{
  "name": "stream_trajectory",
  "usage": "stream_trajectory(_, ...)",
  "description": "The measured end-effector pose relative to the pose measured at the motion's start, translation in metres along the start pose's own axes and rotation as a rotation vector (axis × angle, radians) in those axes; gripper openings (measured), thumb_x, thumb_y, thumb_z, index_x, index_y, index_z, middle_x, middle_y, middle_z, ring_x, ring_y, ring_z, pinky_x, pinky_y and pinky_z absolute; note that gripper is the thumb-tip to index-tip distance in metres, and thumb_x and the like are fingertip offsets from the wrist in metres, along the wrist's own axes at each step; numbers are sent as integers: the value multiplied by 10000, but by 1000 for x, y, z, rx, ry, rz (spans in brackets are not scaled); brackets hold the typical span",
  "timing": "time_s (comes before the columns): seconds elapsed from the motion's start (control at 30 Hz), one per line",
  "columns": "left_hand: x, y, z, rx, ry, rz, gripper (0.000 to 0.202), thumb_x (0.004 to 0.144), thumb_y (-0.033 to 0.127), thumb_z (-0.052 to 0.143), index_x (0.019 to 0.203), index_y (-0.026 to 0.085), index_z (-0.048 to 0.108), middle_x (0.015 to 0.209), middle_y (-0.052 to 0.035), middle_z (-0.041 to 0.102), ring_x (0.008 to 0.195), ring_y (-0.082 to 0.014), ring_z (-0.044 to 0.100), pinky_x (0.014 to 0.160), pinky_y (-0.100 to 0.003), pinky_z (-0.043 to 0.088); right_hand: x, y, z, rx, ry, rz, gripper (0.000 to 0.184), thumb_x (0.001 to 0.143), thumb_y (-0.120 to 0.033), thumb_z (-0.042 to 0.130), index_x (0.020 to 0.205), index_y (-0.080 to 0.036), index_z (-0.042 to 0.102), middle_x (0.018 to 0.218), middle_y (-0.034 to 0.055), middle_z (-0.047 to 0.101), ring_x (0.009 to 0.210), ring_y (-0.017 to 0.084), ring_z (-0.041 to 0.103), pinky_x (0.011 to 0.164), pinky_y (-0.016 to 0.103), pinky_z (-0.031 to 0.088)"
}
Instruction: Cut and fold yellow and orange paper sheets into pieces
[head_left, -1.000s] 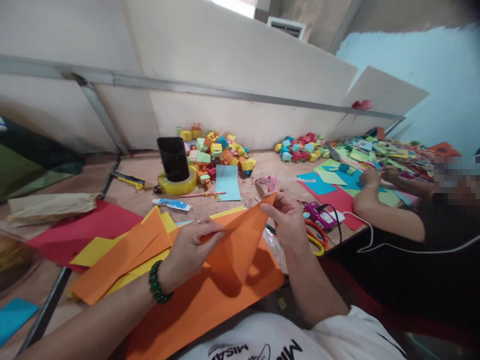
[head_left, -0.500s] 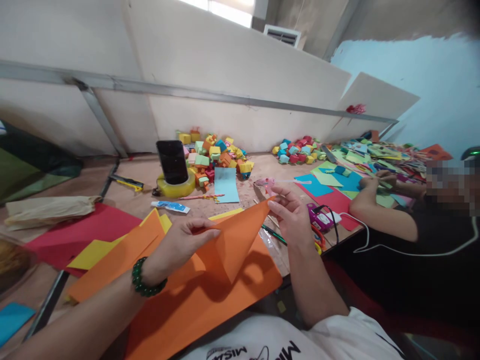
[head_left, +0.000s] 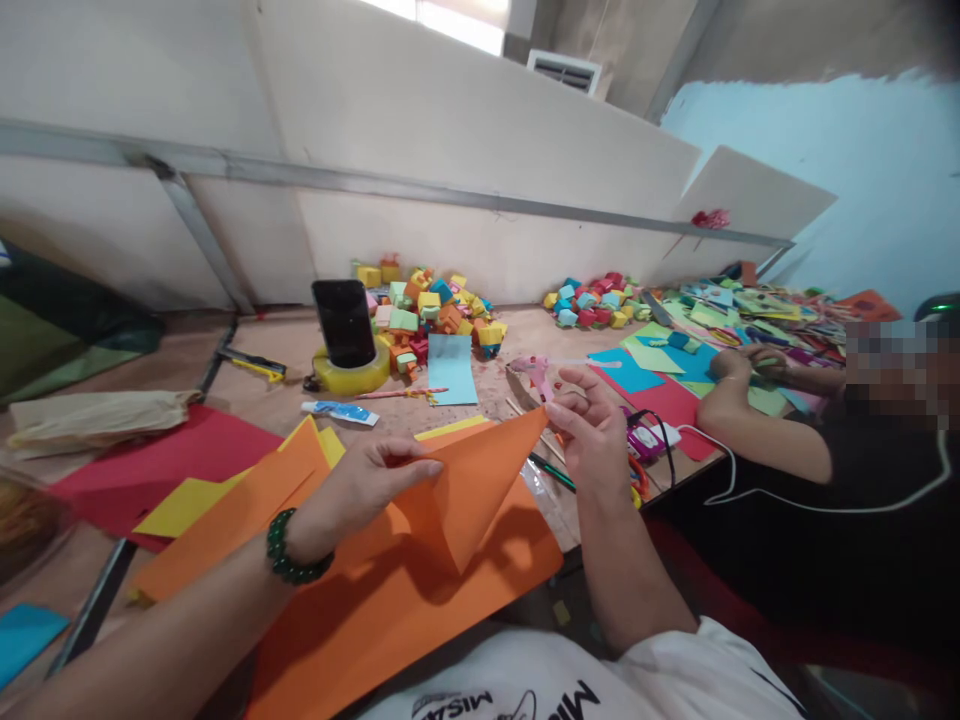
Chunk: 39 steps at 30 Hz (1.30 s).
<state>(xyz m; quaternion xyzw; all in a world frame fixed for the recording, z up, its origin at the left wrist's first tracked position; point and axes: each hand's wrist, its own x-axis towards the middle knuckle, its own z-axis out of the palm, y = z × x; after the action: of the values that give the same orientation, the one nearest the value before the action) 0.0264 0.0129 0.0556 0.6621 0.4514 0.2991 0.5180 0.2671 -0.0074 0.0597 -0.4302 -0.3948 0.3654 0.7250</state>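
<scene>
A folded piece of orange paper (head_left: 480, 490) is held up between my two hands, slanting to a point at its upper right. My left hand (head_left: 382, 475), with a green bead bracelet on the wrist, pinches its upper left edge. At the pointed corner, my right hand (head_left: 589, 430) grips the paper between thumb and fingertips. Beneath lies a large orange sheet (head_left: 405, 640) that reaches past the table edge over my lap. Part of the fold is hidden behind my left fingers.
A phone (head_left: 343, 320) leans in a tape roll (head_left: 349, 375). Small paper cubes (head_left: 431, 310) are heaped behind it. A pink glue gun (head_left: 534, 375) and a purple device with cables (head_left: 643, 438) lie to the right. A co-worker's arm (head_left: 772, 430) rests at far right.
My right hand has shifted slightly right and down with the paper's corner, uncovering more of the glue gun. My left hand has barely moved.
</scene>
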Motion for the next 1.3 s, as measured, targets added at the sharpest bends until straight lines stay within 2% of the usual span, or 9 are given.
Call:
stream_trajectory(0.23,1,2,4,-125,-40,-90,292,593,458,742,618,170,698,644,-20,678,608,-133,543,559,-231,402,-1,8,-5,-60,102,-143,533,581,-218,804,1067,-226,585,645,-78,644,589,95,596,623,234,490)
stream_trajectory(0.5,-1,11,4,-234,-26,-120,303,557,445,755,638,166,669,650,-16,681,624,-143,578,582,-246,428,-8,2,-4,-84,145,-137,502,575,-232,796,1042,-229,612,651,-71,639,578,97,595,622,247,502)
stream_trajectory(0.67,-4,13,5,-193,-23,-82,302,591,470,731,620,174,680,674,-34,709,641,-160,596,587,-258,445,-10,1,-3,-83,150,-133,478,579,-229,793,1021,-227,610,641,-73,629,572,93,581,623,250,500)
stream_trajectory(0.8,-4,14,5,-212,-5,-88,258,583,431,737,602,178,692,649,-21,700,640,-146,583,611,-248,447,-10,1,-3,-62,149,-115,485,566,-221,797,1014,-224,612,624,-76,621,565,89,574,610,238,492)
stream_trajectory(1.0,-4,17,3,-204,-7,-78,267,554,428,744,578,170,677,590,-8,645,580,-126,521,534,-230,388,-7,-2,-5,-74,89,-140,470,576,-200,779,1013,-237,609,640,-71,608,588,91,579,594,225,473)
stream_trajectory(1.13,-6,23,-7,-143,-38,-103,269,573,414,744,547,164,649,527,16,567,523,-107,466,495,-223,346,-3,3,-9,-45,9,-31,416,581,-198,733,978,-247,620,605,-77,575,542,93,553,552,227,460)
stream_trajectory(1.23,-7,25,-15,-54,-29,-58,250,593,393,722,540,159,652,514,21,527,504,-95,416,475,-223,318,2,12,-13,-53,-40,41,367,585,-217,726,941,-236,638,583,-74,567,522,102,544,536,238,464)
stream_trajectory(1.3,-6,24,-20,6,-26,-13,243,600,384,706,540,152,661,522,13,534,509,-95,418,473,-221,320,5,12,-13,-149,-18,-35,341,613,-226,744,940,-226,649,617,-56,594,569,121,570,588,267,492)
